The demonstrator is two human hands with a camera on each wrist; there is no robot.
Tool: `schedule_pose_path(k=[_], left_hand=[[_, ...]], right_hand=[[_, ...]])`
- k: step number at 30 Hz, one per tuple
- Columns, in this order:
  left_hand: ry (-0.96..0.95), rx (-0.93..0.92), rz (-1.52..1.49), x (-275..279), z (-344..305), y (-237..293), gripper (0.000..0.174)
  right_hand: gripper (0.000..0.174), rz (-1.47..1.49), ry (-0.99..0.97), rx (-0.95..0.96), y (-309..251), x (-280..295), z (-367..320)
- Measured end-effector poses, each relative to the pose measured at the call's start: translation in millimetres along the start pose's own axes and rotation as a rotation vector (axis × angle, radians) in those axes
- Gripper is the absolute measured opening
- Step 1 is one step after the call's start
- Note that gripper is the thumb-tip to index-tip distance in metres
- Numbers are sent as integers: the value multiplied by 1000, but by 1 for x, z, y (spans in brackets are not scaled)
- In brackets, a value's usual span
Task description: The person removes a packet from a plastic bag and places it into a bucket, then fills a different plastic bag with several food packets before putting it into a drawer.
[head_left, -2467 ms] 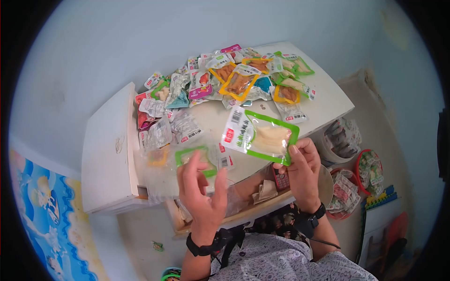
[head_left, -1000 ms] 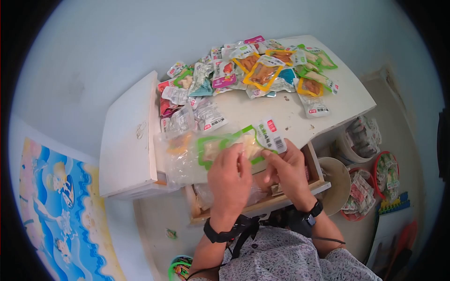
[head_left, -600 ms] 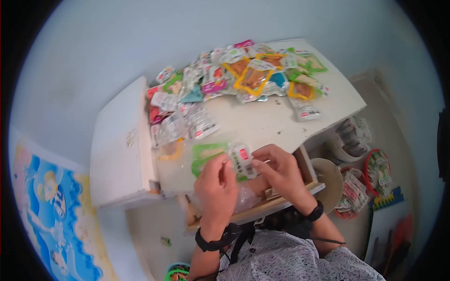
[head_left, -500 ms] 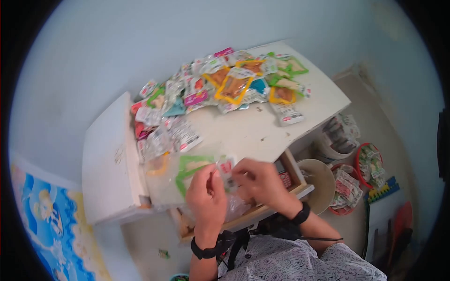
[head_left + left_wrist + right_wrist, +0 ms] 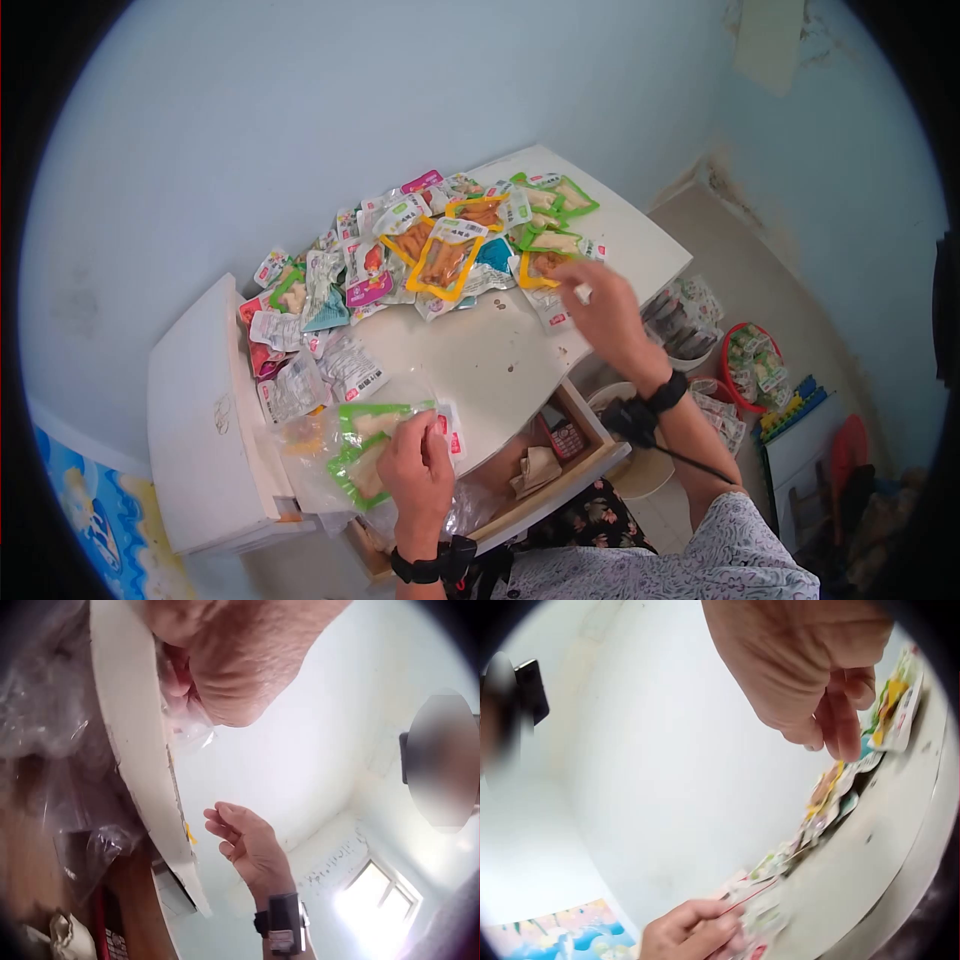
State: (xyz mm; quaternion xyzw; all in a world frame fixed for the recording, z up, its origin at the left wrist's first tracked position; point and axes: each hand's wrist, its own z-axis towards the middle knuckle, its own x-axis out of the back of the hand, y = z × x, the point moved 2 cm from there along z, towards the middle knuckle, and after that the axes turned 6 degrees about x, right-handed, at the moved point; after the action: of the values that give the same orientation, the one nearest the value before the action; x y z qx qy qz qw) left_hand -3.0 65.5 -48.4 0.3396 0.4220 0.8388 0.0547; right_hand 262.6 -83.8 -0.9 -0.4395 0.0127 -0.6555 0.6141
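In the head view my left hand pinches the edge of a clear plastic bag at the desk's front left. Inside the bag, green-edged snack packets show through the film. My right hand is over the right end of the packet pile, its fingers loosely bent and holding nothing. Its fingertips overlap a yellow-edged packet in this view. More yellow-edged packets lie on top of the pile. In the left wrist view the right hand appears with relaxed fingers.
Below the white desk top a drawer is pulled out, with a red keypad device and a folded cloth-like piece in it. A red basket of packets stands on the floor at right. A raised white panel borders the left.
The green-edged packet in my right hand went into the clear bag and was let go. My right hand then moved up and right to the pile; the left stays on the bag.
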Motion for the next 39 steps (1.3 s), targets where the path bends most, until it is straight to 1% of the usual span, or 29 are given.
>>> schedule_pose_path(k=[1,3,4,7,10,13,16,19,21,22,25,26,29,30,34,37,38,39], left_hand=[[-9,28,-27,0,0,1,16],[-30,84,-75,2,0,3,17],[-27,82,-75,2,0,4,17],[-23,77,-73,3,-1,4,17],[-24,71,-76,3,0,6,17],[-27,78,-90,2,-1,5,16],[-20,97,-120,2,-3,3,14],[-6,97,-132,1,-1,6,13],[4,108,-156,2,-2,6,13],[3,147,-190,2,-4,5,13],[28,226,-283,4,-9,6,13],[47,233,-306,5,-11,9,13],[72,245,-315,13,-13,15,13],[79,256,-328,15,-13,19,13],[98,261,-330,24,-12,32,13],[100,216,-311,28,-11,38,14],[87,254,-358,28,-12,41,14],[73,293,-405,28,-12,47,14]], right_hand=[[24,-121,54,36,18,5,5],[33,-170,22,-20,44,11,13],[37,-192,8,-48,55,12,15],[49,-285,-71,2,82,7,18],[42,-368,-36,29,92,3,21],[25,-294,0,-79,98,6,24],[18,-267,189,9,80,16,17],[19,-175,219,47,58,32,5],[19,58,192,-40,43,38,-8],[20,236,168,-104,36,39,-15],[21,650,16,-471,-14,51,-35],[22,738,-20,-429,-21,49,-44],[22,908,-74,-418,-50,38,-64],[20,953,-80,-453,-55,33,-69],[17,1106,-61,-435,-74,8,-85],[16,1087,22,-346,-86,-5,-90],[16,1095,43,-344,-90,-7,-90],[17,1047,87,-285,-95,-9,-90]])
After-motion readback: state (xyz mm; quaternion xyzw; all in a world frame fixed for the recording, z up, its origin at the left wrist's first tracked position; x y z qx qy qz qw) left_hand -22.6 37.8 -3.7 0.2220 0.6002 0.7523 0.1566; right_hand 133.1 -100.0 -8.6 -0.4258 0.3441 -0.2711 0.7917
